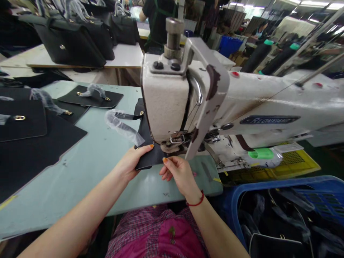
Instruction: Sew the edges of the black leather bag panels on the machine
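Note:
A black leather bag panel [153, 156] lies under the head of the sewing machine [168, 96], which hides part of it. Its handle [122, 126], wrapped in clear plastic, loops out to the left from gold metal fittings. My left hand [133, 157] grips the panel's left side, thumb on top and fingers beneath. At the panel's near right corner, my right hand [177, 172] is closed, with its thumb tip and fingers at the edge. The machine's needle area sits just beyond my right thumb and is partly hidden.
More black panels with wrapped handles [91, 98] lie on the pale green tabletop [107, 172] at left. A blue basket [235, 204] holding similar pieces stands at lower right. Finished black bags [67, 43] stand on a table behind. A person [159, 21] is beyond the machine.

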Available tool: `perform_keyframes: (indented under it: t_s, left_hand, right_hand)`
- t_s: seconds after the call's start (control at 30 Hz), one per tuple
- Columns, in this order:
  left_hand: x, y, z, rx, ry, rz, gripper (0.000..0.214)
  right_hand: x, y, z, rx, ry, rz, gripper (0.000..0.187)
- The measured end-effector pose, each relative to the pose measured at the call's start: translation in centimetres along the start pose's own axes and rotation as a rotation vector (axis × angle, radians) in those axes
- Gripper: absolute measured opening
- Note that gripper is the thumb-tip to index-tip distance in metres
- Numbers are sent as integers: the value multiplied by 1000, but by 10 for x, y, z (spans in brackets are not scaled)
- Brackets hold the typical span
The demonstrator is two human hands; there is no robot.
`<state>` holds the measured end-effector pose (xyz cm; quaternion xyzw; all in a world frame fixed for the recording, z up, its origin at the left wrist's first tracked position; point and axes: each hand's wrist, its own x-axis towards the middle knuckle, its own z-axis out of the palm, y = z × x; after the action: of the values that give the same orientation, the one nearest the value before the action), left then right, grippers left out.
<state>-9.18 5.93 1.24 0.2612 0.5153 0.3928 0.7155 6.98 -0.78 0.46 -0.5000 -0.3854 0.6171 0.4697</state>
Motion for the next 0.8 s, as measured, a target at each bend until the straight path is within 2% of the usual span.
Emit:
perform_keyframes:
  t_s: [0.17,0.47,0.57,0.67,0.8]
  left_hand:
    - [17,5,2,30,-48,66,41]
    - [30,3,-4,75,-74,71,38]
    - [28,6,-6,102,-83,31,37]
    - [24,5,-11,122,-146,-26,37]
    - [14,4,-20,92,-191,-205,38]
  right_hand:
    - [10,5,1,13,64,-28,47]
    - [10,6,4,11,108,-43,47]
    - [9,5,5,-9,121,-58,47]
    - [9,3,5,-37,131,-58,47]
    - [8,-1,5,-69,142,-59,44]
